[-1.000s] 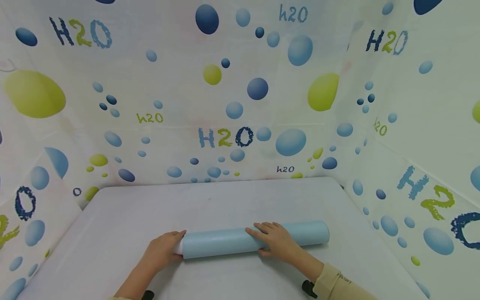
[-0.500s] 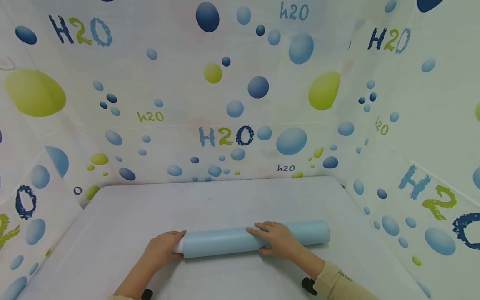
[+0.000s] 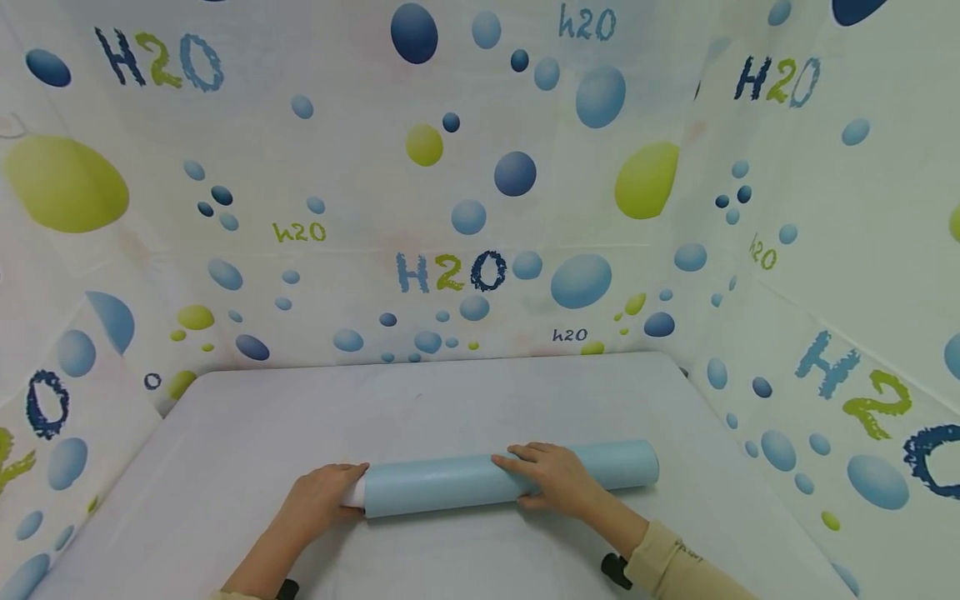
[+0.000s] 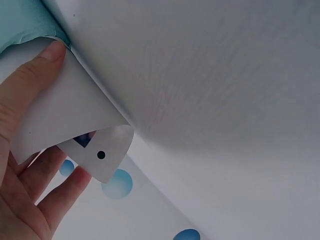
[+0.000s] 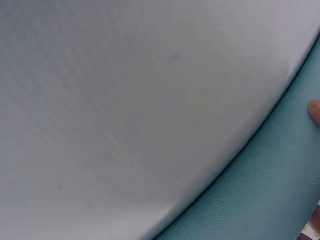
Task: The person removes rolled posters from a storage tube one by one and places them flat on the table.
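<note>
A light-blue roll [image 3: 427, 485] with a creased, leather-like surface lies across the table in the head view. From its left end sticks a white rolled sheet [image 4: 85, 107]; printed dark marks show inside its curl in the left wrist view. My left hand [image 3: 318, 502] grips this white end, thumb on top beside the blue edge and fingers at the underside. Near the middle of the blue roll, my right hand [image 3: 553, 482] holds it from above, fingers over the top and thumb on the near side. The right wrist view shows only a fingertip and a sliver of hand at the edge.
The roll rests on a white-covered table [image 3: 420, 408]. Curtains [image 3: 480, 208] printed with bubbles and H2O lettering hang behind the table and along both sides. Dark wrist straps [image 3: 617, 571] show under the forearms.
My left hand has edged very slightly left, and a little more of the white sheet shows. My right hand and the blue roll stay in place.
</note>
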A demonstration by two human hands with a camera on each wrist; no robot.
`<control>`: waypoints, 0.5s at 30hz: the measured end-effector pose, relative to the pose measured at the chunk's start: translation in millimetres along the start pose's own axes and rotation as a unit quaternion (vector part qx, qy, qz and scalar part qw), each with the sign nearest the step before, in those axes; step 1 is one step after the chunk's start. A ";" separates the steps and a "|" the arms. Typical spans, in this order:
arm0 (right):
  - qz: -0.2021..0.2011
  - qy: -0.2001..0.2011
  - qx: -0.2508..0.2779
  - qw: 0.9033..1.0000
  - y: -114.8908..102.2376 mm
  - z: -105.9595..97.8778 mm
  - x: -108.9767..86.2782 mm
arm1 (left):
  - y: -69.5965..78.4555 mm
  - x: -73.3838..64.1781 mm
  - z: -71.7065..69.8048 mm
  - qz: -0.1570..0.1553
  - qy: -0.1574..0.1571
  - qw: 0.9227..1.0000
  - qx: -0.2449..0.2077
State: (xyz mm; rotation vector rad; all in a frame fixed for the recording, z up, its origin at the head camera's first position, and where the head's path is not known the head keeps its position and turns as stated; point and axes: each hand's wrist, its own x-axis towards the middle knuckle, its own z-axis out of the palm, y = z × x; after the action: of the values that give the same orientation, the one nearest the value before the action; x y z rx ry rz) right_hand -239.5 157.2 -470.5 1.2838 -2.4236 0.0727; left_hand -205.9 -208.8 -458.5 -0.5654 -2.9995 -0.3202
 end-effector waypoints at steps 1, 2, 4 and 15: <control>0.001 0.000 0.001 1.000 0.1 0.0 -0.1 | -0.1 0.0 0.2 0.001 0.001 1.000 0.001; 0.001 0.001 0.003 1.000 0.2 0.2 -0.3 | -0.2 0.1 0.4 0.002 0.002 1.000 0.002; 0.001 0.004 0.007 1.000 0.7 0.6 -0.6 | -0.4 0.0 0.8 0.004 0.006 1.000 0.003; 0.001 0.007 0.009 1.000 0.9 0.2 0.2 | -2.4 0.5 2.0 0.004 0.007 1.000 0.006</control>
State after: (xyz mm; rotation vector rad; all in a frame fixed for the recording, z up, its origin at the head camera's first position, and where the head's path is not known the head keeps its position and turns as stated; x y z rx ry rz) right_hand -240.4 157.5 -470.4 1.2860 -2.4176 0.1043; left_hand -207.3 -210.4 -460.9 -0.5730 -2.9832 -0.3042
